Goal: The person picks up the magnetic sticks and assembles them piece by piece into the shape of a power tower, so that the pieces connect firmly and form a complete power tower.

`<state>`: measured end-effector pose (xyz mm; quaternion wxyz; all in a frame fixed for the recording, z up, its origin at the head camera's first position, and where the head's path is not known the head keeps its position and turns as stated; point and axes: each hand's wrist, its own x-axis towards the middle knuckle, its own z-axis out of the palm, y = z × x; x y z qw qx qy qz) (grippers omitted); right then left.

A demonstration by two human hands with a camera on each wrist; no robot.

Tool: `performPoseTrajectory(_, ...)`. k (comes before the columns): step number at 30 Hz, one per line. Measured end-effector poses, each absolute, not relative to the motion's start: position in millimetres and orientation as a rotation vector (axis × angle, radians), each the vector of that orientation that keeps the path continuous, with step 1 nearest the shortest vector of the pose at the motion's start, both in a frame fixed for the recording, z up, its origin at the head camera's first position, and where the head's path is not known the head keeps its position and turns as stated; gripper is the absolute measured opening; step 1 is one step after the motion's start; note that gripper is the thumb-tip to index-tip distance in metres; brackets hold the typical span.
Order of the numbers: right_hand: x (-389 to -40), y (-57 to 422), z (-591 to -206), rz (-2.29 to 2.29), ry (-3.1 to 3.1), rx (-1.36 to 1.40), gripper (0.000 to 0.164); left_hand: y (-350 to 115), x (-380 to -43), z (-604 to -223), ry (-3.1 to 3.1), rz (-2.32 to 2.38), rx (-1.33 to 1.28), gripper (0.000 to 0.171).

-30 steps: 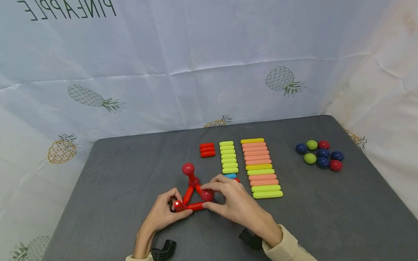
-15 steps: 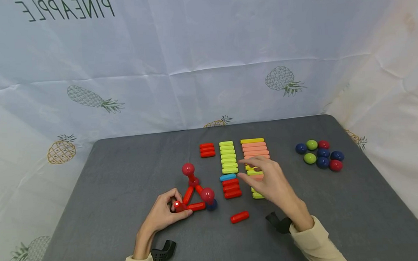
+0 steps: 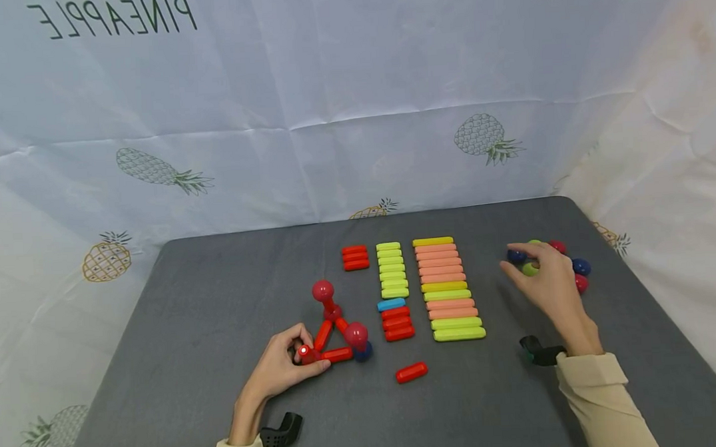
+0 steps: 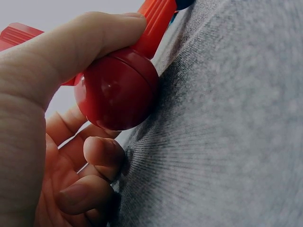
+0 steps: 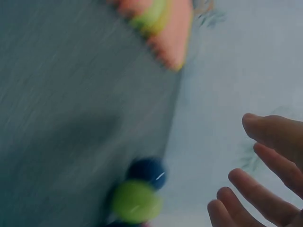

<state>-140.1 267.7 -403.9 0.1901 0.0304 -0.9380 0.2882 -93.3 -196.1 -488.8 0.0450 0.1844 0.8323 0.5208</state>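
Biggest of all, from where I stand, is the pale pineapple-print cloth (image 3: 351, 70) hung behind the dark grey tabletop (image 3: 234, 282). On that tabletop, right of centre, lies a long column of pink, yellow and lime rods (image 3: 440, 262). To its left sits the red triangular frame (image 3: 337, 353) of rods and glossy balls, with a navy ball (image 3: 362, 352) at its near right corner.

The left hand (image 3: 286, 356) has its thumb and fingers curled round the dark red ball (image 4: 118, 92) at the near left corner. The right hand (image 3: 549, 278) hovers by the loose balls, fingers well parted — nothing between them that I can see.

Then the smaller bits: a column of short lime rods (image 3: 392, 268), a lone red rod (image 3: 412, 372) near the frame, and the loose navy ball (image 3: 516, 255) and loose green ball (image 3: 531, 269) by the right hand's fingers.

To do this well, I'd choose one ball, come down over it and pinch it at its widest — without nudging its neighbours. The left hand should meanwhile press lightly, so no joint twists.
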Motion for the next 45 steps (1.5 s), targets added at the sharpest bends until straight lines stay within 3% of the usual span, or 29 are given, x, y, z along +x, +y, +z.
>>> performPoseTrajectory(11,-140,306,-426,0.770,-2.797,-0.002,0.037,-195,-93,-489,2.528,1.598,0.564,0.035)
performPoseTrajectory(26,-140,306,-437,0.721,-2.921,0.017,0.047,-197,-92,-490,2.481,1.561,0.679,0.037)
performPoseTrajectory(39,-137,304,-442,0.780,-2.880,0.021,0.043,-212,-94,-483,2.181,1.586,0.812,0.014)
performPoseTrajectory(45,-133,300,-443,0.823,-2.838,0.029,0.038,-209,-104,-477,2.334,1.580,0.719,0.037)
